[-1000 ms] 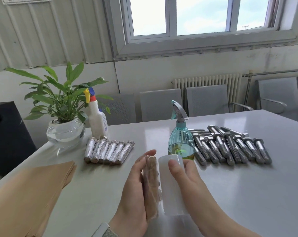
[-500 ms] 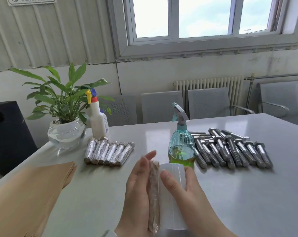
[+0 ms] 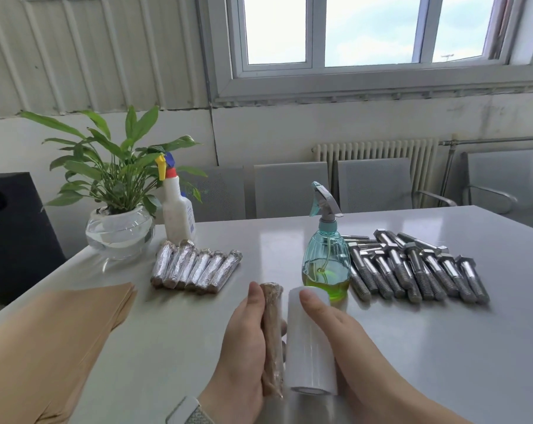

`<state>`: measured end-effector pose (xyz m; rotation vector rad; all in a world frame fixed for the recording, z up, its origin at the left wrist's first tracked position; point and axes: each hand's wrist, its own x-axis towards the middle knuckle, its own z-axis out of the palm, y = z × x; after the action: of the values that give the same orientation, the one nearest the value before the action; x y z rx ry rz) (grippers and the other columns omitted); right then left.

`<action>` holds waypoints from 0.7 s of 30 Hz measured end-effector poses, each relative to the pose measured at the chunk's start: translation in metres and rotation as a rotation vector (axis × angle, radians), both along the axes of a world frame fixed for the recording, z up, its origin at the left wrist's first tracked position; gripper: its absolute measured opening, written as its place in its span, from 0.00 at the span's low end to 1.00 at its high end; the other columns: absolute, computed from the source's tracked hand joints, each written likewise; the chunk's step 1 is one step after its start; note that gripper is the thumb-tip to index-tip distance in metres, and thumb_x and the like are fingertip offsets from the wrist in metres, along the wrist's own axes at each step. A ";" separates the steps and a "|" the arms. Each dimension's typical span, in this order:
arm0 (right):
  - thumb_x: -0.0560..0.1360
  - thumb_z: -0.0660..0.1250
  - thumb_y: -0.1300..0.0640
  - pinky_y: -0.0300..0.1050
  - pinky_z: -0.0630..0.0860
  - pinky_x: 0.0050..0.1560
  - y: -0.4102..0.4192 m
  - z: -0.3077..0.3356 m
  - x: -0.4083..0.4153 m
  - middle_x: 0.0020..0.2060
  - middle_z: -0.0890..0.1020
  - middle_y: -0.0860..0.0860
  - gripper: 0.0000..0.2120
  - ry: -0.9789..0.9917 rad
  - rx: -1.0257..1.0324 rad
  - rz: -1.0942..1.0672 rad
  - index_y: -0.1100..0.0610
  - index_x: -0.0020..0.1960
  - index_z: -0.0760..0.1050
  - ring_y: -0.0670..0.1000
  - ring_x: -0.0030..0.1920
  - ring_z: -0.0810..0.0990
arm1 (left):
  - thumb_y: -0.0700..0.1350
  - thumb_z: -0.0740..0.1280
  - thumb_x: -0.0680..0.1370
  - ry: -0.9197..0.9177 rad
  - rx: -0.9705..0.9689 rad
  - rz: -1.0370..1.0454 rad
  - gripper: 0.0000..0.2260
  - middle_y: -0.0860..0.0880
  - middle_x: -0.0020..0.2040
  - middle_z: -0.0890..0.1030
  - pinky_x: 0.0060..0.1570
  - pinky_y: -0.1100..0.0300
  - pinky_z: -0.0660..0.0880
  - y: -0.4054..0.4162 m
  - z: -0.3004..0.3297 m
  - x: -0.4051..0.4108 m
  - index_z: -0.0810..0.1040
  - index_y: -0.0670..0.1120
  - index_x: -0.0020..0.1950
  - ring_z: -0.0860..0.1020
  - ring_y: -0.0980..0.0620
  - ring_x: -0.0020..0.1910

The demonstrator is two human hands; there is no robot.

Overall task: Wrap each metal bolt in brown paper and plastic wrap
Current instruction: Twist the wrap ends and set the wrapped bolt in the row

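Head view: the left hand (image 3: 243, 344) gripped the paper-wrapped bolt (image 3: 272, 338), the right hand (image 3: 335, 325) the plastic wrap roll (image 3: 309, 341); keeping the film taut would wrap it snugly.

Person, two bare hands and forearms in view from lower edge. Left hand (image 3: 243, 347): no rings, no glove; wrist carries watch (image 3: 188, 412) with pale grey-white case, rounded corners, grey woven-looking band, partly cut off by frame edge. Right hand (image 3: 335, 328): bare, no jewellery seen; nails short, unpainted. No sleeves visible on either forearm.
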<state>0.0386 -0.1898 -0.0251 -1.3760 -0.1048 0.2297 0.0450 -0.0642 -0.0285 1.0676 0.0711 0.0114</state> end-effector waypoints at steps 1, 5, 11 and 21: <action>0.70 0.68 0.37 0.51 0.81 0.49 -0.001 0.000 0.000 0.50 0.84 0.59 0.30 0.004 -0.001 -0.013 0.61 0.59 0.77 0.57 0.49 0.84 | 0.64 0.62 0.73 -0.003 0.002 0.018 0.25 0.45 0.31 0.77 0.28 0.59 0.73 0.002 0.000 0.001 0.78 0.41 0.48 0.74 0.47 0.25; 0.66 0.72 0.31 0.49 0.81 0.48 0.004 -0.002 -0.002 0.48 0.84 0.53 0.31 -0.090 -0.054 -0.121 0.53 0.58 0.76 0.52 0.48 0.85 | 0.63 0.64 0.72 -0.040 0.045 0.024 0.25 0.44 0.31 0.79 0.25 0.59 0.74 0.001 -0.001 0.003 0.75 0.39 0.46 0.76 0.47 0.25; 0.58 0.58 0.19 0.42 0.74 0.44 0.011 -0.008 -0.007 0.43 0.83 0.38 0.35 -0.217 -0.259 -0.295 0.46 0.50 0.74 0.38 0.43 0.81 | 0.54 0.74 0.66 -0.020 -0.118 0.024 0.24 0.42 0.41 0.83 0.37 0.52 0.80 -0.009 -0.002 -0.007 0.72 0.42 0.53 0.83 0.45 0.40; 0.69 0.60 0.29 0.47 0.78 0.54 -0.002 -0.004 0.005 0.47 0.86 0.43 0.22 -0.120 -0.187 -0.144 0.40 0.51 0.83 0.43 0.49 0.84 | 0.50 0.61 0.73 0.005 -0.230 -0.173 0.21 0.36 0.52 0.83 0.42 0.53 0.80 -0.007 0.000 -0.004 0.81 0.37 0.57 0.84 0.41 0.47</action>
<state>0.0432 -0.1917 -0.0289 -1.5761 -0.0851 0.0367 0.0411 -0.0709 -0.0282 0.8405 -0.0159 -0.1520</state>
